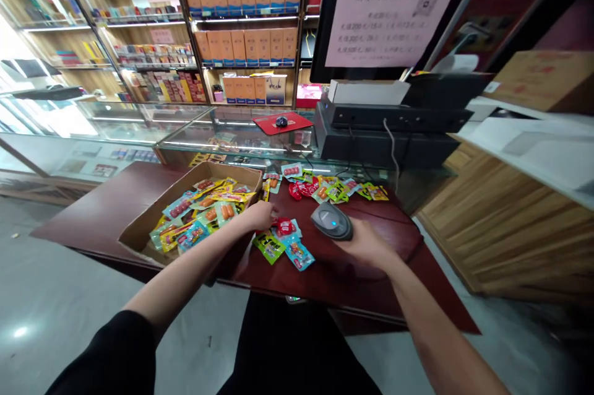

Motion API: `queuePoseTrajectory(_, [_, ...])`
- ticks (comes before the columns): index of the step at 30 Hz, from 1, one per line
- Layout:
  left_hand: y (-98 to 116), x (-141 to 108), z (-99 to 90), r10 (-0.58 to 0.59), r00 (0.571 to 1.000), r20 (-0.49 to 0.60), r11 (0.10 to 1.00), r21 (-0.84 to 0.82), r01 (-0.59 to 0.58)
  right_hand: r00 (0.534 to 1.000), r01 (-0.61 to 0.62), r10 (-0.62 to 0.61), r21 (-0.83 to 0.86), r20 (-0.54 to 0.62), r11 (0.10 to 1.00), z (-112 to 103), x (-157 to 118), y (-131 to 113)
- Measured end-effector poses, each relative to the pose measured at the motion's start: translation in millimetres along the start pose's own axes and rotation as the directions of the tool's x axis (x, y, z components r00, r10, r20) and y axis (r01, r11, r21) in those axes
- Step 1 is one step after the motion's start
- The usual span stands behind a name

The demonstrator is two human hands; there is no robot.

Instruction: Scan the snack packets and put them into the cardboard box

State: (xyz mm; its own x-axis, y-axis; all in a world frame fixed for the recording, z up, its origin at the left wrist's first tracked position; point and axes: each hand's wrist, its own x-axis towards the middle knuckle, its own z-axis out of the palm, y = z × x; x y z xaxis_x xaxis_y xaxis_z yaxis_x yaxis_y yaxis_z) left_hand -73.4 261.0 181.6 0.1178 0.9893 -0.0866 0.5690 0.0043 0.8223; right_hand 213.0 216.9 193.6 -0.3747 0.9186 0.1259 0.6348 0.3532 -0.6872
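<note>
My right hand (364, 245) grips a grey handheld barcode scanner (332, 221), which has a small blue light on top and points toward the left. My left hand (260, 215) is just past the right side of the cardboard box, its fingers bent and closed on the edge of a red snack packet (284, 227). Under and in front of that packet lie a green snack packet (269, 247) and a blue snack packet (299, 252). The open cardboard box (153, 212) holds many small snack packets, several with sausages on them. My left fingertips are partly hidden.
More snack packets (336, 189) lie along the back of the dark red table (371, 286). Behind it stand a glass counter (232, 129), a mouse (281, 122) on a red pad, and a monitor with a pink paper sign (390, 17). A wooden cabinet (505, 228) stands right.
</note>
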Motion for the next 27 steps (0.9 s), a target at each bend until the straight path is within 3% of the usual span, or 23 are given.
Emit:
queuePoseTrajectory(3, [-2, 18, 9.1, -0.036, 0.995, 0.088, 0.998, 0.053, 0.032, 0.996, 0.071, -0.07, -0.003, 0.063, 0.997, -2, 18, -1])
queuePoseTrajectory(6, [2, 33, 14.1, 0.07, 0.967, 0.244, 0.973, 0.199, -0.12, 0.979, 0.161, -0.157, -0.025, 0.128, 0.987, -4, 42, 0])
queuePoseTrajectory(8, [4, 41, 13.3, 0.078, 0.923, 0.376, 0.922, 0.325, -0.21, 0.969, 0.205, -0.199, -0.031, 0.15, 0.978, -5, 57, 1])
queuePoseTrajectory(10, [4, 47, 9.8, 0.068, 0.904, 0.422, 0.891, 0.383, -0.245, 0.963, 0.229, -0.221, -0.04, 0.153, 0.973, -7, 71, 3])
queuePoseTrajectory(12, [2, 53, 5.7, 0.107, 0.948, 0.299, 0.934, 0.297, -0.199, 0.965, 0.227, -0.218, -0.047, 0.146, 0.973, -9, 81, 6])
queuePoseTrajectory(14, [0, 57, 2.6, 0.128, 0.99, 0.056, 0.99, 0.055, -0.131, 0.971, 0.208, -0.202, -0.04, 0.127, 0.977, -13, 89, 11])
queuePoseTrajectory(16, [1, 60, 0.7, 0.072, 0.985, -0.156, 0.964, -0.244, -0.109, 0.979, 0.184, -0.181, -0.024, 0.091, 0.983, -18, 94, 15])
queuePoseTrajectory(18, [3, 60, -1.1, 0.015, 0.964, -0.267, 0.875, -0.464, -0.142, 0.985, 0.164, -0.163, -0.015, 0.058, 0.986, -23, 95, 17])
queuePoseTrajectory(22, [8, 56, -5.9, -0.051, 0.949, -0.311, 0.746, -0.643, -0.171, 0.985, 0.165, -0.163, -0.058, 0.049, 0.984, -30, 93, 16])
queuePoseTrajectory(27, [13, 45, -7.8, -0.116, 0.971, -0.21, 0.744, -0.666, -0.056, 0.979, 0.193, -0.186, -0.077, 0.088, 0.978, -22, 91, 11])
